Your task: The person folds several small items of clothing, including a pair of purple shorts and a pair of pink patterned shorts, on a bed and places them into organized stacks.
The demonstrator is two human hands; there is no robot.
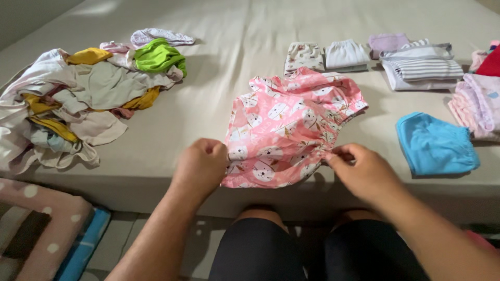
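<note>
The left hand (202, 162) is clenching into a fist on the near left edge of the pink garment (291, 127), gripping its cloth. The right hand (359, 169) is pinching the garment's gathered edge on the near right between thumb and fingertips. The garment, pink with white cat faces, is lying rumpled on the bed (219, 78), near its front edge and between the two hands.

To the far left, a loose pile of clothes (73, 104) is sprawling across the sheet, with a green piece (159, 56) sitting on its far side. To the right, a blue piece (435, 144) is lying flat, just beside the right hand but apart from it. Along the far side, folded pieces are sitting in a row: a patterned one (303, 56), a white one (346, 54) and a striped stack (422, 66). More pink folded clothes (476, 104) are resting at the right edge.
</note>
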